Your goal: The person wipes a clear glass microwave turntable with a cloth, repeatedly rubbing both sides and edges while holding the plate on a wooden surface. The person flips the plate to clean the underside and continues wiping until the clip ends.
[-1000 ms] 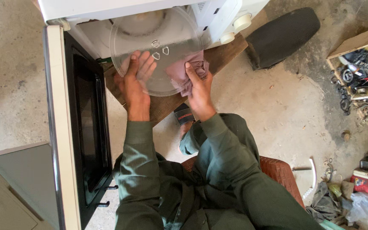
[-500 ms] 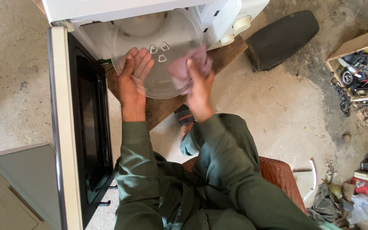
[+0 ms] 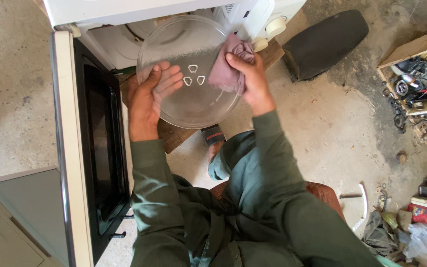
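Note:
A round clear glass turntable plate (image 3: pixel 193 106) is held in front of the open white microwave (image 3: pixel 124 44). My left hand (image 3: pixel 147 99) supports the plate from below at its left rim, fingers spread under the glass. My right hand (image 3: pixel 250 79) presses a dusty pink cloth (image 3: pixel 226 71) against the plate's upper right part. The microwave door (image 3: pixel 82 163) hangs open to the left, its dark window facing me.
The microwave sits on a wooden board (image 3: pixel 174 136) above a concrete floor. A black seat cushion (image 3: pixel 324 44) lies at upper right. A wooden crate of cables and parts (image 3: pixel 416 79) and scattered clutter (image 3: pixel 421 217) fill the right edge. A grey casing (image 3: pixel 6 222) lies lower left.
The plate has come a little further out of the microwave cavity toward me. The cloth in my right hand has shifted across the plate's right side.

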